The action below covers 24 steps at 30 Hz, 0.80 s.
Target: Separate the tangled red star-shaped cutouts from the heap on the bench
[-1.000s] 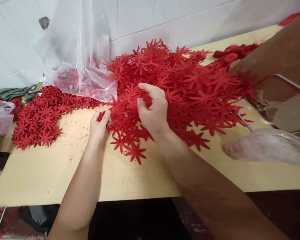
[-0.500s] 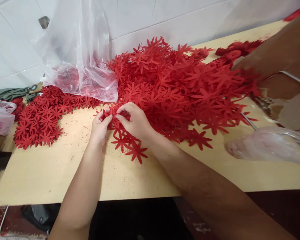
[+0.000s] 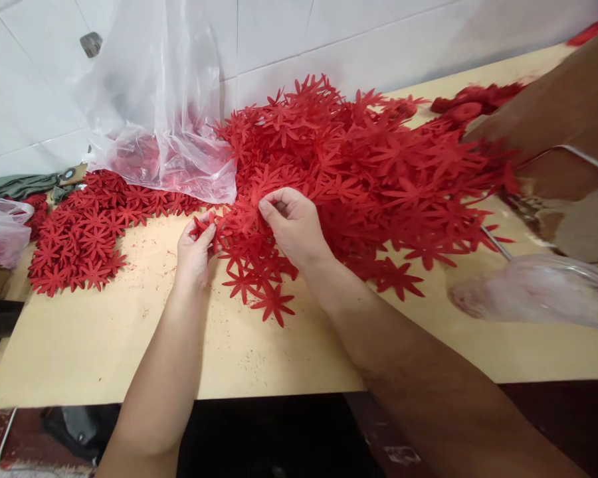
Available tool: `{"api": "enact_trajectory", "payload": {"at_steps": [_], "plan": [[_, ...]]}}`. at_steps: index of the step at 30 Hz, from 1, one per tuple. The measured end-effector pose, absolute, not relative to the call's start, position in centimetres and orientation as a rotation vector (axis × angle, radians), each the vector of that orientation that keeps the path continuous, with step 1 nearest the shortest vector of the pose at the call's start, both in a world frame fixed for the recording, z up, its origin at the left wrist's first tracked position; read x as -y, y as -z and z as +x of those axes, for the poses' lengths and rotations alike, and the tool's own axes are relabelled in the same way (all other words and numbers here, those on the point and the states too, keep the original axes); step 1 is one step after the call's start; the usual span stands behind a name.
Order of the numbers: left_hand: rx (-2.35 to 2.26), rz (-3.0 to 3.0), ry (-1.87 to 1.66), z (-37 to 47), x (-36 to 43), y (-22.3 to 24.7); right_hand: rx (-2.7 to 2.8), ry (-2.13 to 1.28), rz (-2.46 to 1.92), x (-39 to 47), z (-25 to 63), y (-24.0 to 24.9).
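Observation:
My left hand (image 3: 195, 251) is closed on red petal-shaped pieces (image 3: 202, 226) at the near left edge of a large heap of red flower-shaped pieces (image 3: 339, 179). My right hand (image 3: 294, 222) is over the heap, its thumb and index finger pinched together; what lies between the fingertips is too small to make out. Below the hands, a loose red flower piece (image 3: 272, 302) lies flat on the wooden table (image 3: 154, 345). Further left spreads a second, flatter pile of red flower pieces (image 3: 92, 232).
A clear plastic bag (image 3: 159, 133) stands against the tiled wall behind the left pile. At the right are a brown sheet or box (image 3: 553, 113) and a clear plastic container (image 3: 533, 289). Another plastic bag (image 3: 2, 229) sits at the far left.
My right hand has moved right and slightly up, away from my left hand. My left hand has shifted slightly left with the red pieces.

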<state>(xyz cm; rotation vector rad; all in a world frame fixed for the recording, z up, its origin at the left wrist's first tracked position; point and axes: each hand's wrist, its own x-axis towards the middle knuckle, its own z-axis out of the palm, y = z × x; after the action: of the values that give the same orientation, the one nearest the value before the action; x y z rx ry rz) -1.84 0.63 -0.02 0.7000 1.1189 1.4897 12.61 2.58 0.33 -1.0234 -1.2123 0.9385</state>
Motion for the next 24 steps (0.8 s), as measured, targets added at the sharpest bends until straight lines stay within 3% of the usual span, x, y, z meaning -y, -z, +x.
{"api": "enact_trajectory", "payload": {"at_steps": [8, 24], "plan": [[-0.985, 0.896, -1.314, -0.4, 0.6, -0.5, 1.328, -0.899, -0.905, -1.7, 11.3, -0.2], [-1.121, 0.861, -1.421, -0.7, 0.1, -0.5, 0.967, -0.968, -0.902, -3.6, 13.2, 0.4]]}}
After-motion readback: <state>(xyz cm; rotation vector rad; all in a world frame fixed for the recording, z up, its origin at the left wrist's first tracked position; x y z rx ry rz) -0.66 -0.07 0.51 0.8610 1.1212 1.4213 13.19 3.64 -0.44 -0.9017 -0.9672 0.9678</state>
